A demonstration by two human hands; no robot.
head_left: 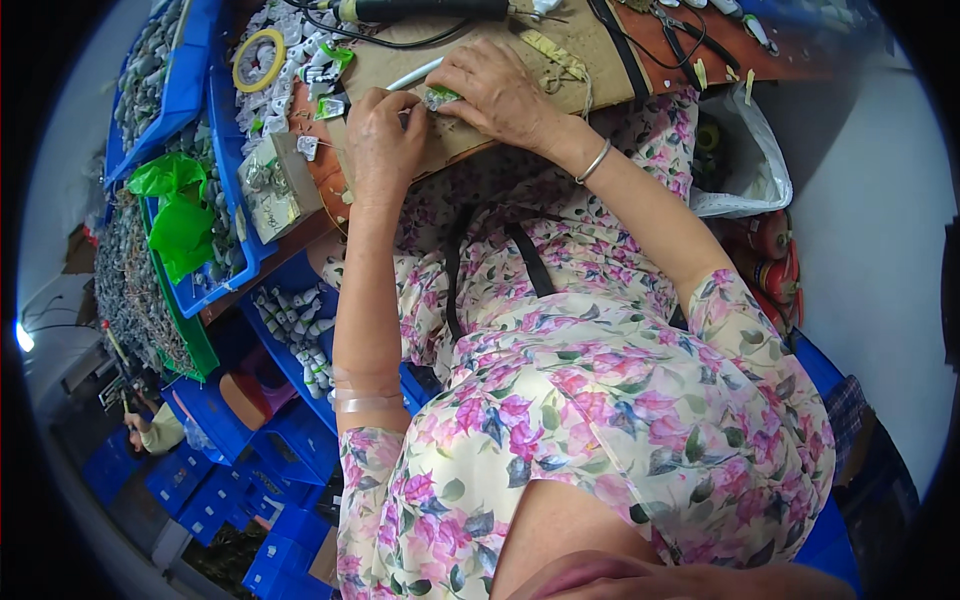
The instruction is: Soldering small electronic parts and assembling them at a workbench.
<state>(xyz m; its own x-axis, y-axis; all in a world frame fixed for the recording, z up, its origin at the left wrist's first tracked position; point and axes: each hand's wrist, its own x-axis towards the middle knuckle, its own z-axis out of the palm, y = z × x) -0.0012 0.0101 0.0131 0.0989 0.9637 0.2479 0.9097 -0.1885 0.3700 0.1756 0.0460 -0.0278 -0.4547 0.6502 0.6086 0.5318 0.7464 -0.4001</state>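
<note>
Both of my hands meet over a brown cardboard sheet [450,145] at the table's front edge. My right hand [497,97] is closed with its fingertips on a small green-and-clear piece [440,97], perhaps plastic film. Close beside it, the fingers of my left hand [386,140] are curled into a pinch; what they hold, if anything, is hidden. A slim white stick [415,73] passes just beyond my fingers, its right end covered by my right hand. Small green-and-white pieces [328,106] lie left of my left hand.
White parts and a yellow tape roll [258,60] fill the left of the table. Beside them stand a small box [278,187] and blue trays [212,292] of grey stones. A black-handled tool [430,9] lies at the back, pliers [680,45] to the right. A white bag [760,175] hangs below.
</note>
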